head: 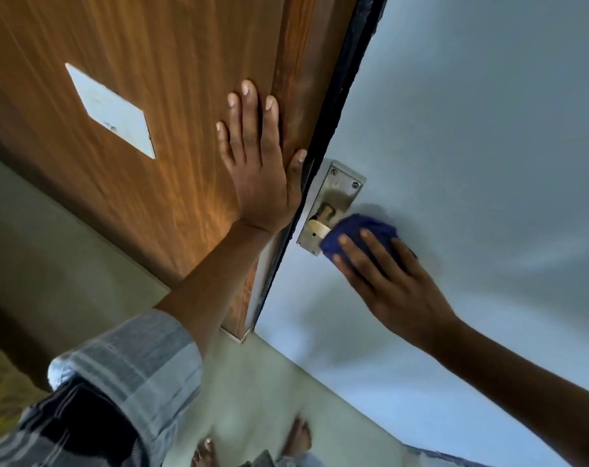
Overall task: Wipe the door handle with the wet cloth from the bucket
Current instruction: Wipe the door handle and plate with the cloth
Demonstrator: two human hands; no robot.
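A silver door handle plate (337, 190) is fixed to the pale grey door face (471, 129), close to the door's dark edge. My right hand (387, 281) is wrapped around a dark blue cloth (360, 230), which covers the handle lever; only the lever's stub near the plate shows. Fingers spread, my left hand (259, 160) lies flat on the brown wooden panel (151, 79), its thumb at the dark edge. The bucket is not in view.
A white rectangular plate (111, 109) sits on the wooden panel, left of my left hand. Below are a pale tiled floor (252, 399) and my bare feet (252, 446). A dark doorway strip lies at the far left.
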